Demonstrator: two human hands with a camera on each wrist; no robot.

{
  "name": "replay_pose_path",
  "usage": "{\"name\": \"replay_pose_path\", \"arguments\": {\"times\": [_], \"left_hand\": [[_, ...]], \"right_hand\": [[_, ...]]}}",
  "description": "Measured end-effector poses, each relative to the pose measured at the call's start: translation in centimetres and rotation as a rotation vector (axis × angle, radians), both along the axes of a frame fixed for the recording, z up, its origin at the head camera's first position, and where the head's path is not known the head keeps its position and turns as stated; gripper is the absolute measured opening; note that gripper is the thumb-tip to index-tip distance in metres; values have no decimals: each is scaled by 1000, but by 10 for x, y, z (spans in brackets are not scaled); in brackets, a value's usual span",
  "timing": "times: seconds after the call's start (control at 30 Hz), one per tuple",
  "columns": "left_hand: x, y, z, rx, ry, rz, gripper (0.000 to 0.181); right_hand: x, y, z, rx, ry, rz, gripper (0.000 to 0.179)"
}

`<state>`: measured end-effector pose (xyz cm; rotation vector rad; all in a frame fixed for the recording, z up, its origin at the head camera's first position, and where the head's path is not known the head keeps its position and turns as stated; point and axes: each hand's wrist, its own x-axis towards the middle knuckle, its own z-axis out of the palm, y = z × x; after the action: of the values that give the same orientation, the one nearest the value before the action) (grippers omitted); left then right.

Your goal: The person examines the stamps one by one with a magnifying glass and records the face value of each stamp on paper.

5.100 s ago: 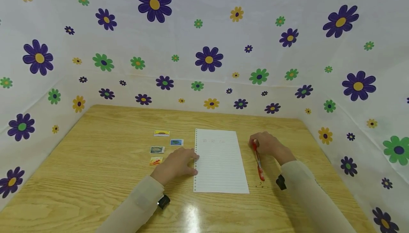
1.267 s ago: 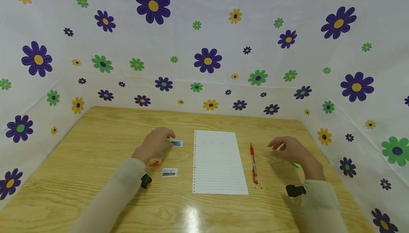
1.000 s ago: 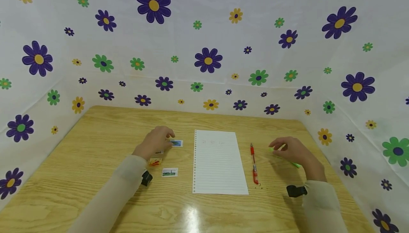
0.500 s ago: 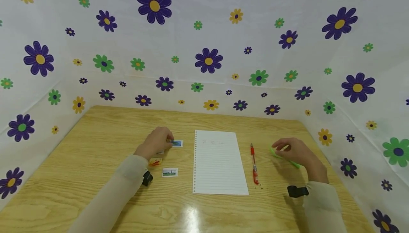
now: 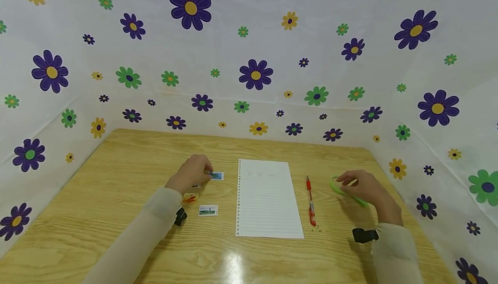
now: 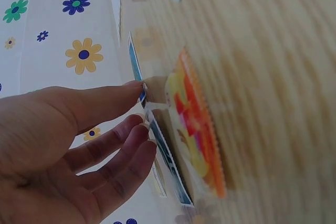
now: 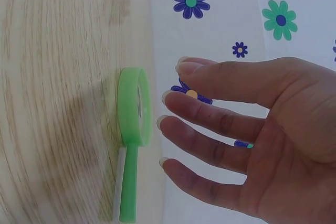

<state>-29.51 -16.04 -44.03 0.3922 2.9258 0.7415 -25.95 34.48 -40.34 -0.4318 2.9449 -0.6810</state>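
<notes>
In the head view my left hand (image 5: 192,173) reaches over the small stamps, its fingertips at the left end of a blue stamp (image 5: 218,176). Seen from the left wrist, the thumb is on this stamp's edge and the other fingertips lie close to a dark teal stamp (image 6: 168,156). Nearer me lie an orange-and-yellow stamp (image 5: 190,197) and a green landscape stamp (image 5: 208,210). My right hand (image 5: 365,187) hovers with loosely bent, spread fingers beside a green magnifying glass (image 7: 126,111), which lies on the table; a gap shows between them.
A sheet of lined, punched paper (image 5: 268,206) with faint writing lies at the middle of the wooden table (image 5: 128,167). To its right is a red pen (image 5: 311,202), with small dark specks below it. A flowered white cloth (image 5: 221,59) walls in the back and sides.
Earlier my right hand held the red pen and my left hand rested on the paper's edge. The left has since moved to the stamps; the right has drawn slightly back, uncovering more of the magnifying glass.
</notes>
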Motion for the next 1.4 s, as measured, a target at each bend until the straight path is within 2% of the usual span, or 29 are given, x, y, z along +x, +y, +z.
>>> {"name": "replay_pose_path", "arguments": {"times": [0.17, 0.37, 0.57, 0.8, 1.07, 1.3, 1.4], "left_hand": [[-1, 1, 0, 5, 0, 5, 17], [-1, 1, 0, 3, -10, 8, 17], [-2, 1, -1, -1, -5, 8, 17], [-1, -1, 0, 33, -39, 13, 18], [1, -2, 1, 60, -57, 31, 21], [1, -1, -3, 48, -39, 28, 21], [0, -2, -3, 37, -26, 25, 20]], "right_hand": [[-1, 8, -1, 11, 1, -26, 17], [-1, 15, -2, 48, -45, -79, 19], [-1, 18, -2, 66, -94, -118, 31], [-2, 22, -6, 55, -154, -129, 43], [-4, 24, -11, 44, -171, -127, 40], [-7, 27, -17, 49, -184, -146, 33], [-6, 27, -19, 35, -179, -128, 30]]}}
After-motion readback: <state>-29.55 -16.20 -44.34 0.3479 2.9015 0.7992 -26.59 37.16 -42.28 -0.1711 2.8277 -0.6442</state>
